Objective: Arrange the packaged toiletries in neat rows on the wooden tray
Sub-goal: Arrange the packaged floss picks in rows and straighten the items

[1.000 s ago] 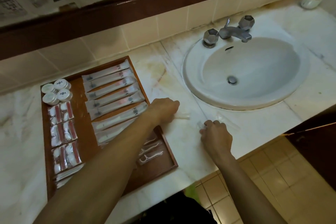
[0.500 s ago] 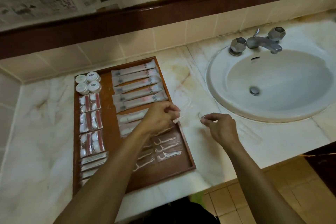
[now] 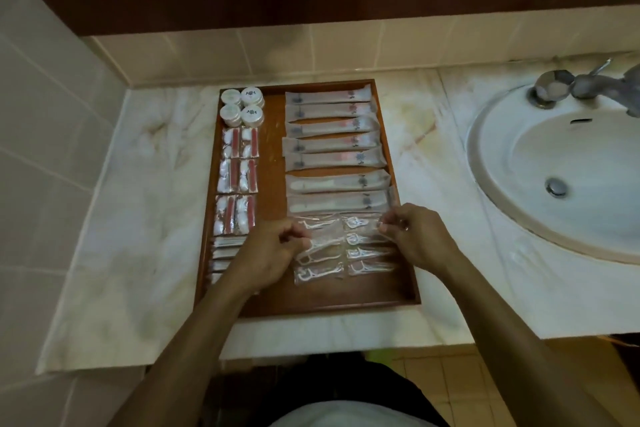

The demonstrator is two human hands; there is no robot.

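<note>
Pinching clear-wrapped white floss picks (image 3: pixel 320 250) in both left hand (image 3: pixel 268 255) and right hand (image 3: pixel 417 236) near front right corner of brown wooden tray (image 3: pixel 273 135); risk: slippery wrappers sliding, knocking neighbouring rows crooked.

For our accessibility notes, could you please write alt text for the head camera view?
Two hands work over clear floss pick packets at the near end of a wooden tray on a marble counter: the left hand and right hand each pinch clear wrapping. Farther back lie long sachets, red-striped packets and four round white tubs; a sink sits right.
</note>
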